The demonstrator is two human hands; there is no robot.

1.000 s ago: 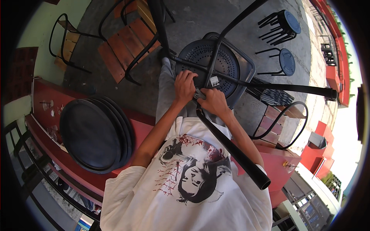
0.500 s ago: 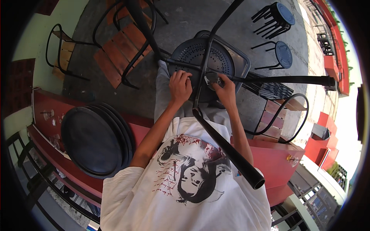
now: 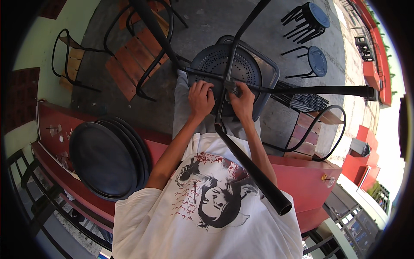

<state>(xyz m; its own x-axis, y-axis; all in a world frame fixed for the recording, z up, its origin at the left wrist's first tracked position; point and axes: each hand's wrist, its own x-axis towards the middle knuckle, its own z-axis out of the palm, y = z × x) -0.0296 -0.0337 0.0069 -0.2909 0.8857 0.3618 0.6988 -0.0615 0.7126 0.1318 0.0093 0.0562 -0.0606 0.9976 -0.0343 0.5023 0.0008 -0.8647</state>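
Note:
Dark metal legs and crossbars of an upturned frame [image 3: 189, 69] spread out in front of me; one leg points back over my shirt. Behind them lies a round black seat [image 3: 211, 56] with punched holes. My right hand [image 3: 242, 101] pinches a small, crumpled dark grey piece [image 3: 232, 88] against the spot where the bars cross; its material cannot be made out. Left of the crossing, my left hand [image 3: 202, 99] has its fingers curled and pressed together just below a crossbar. What its fingertips grip is hidden.
Several round black tabletops [image 3: 103, 157] lean on a red ledge [image 3: 297, 181] at the left. Slatted wooden chairs [image 3: 138, 60] stand ahead left, another chair [image 3: 304, 134] at right. Stacked blue-topped stools [image 3: 318, 15] and a single stool [image 3: 317, 61] are farther off on the right.
My right hand has slid left with the grey piece, from the right bar to the crossing. The leg over my shirt has shifted slightly left. My left hand has barely moved.

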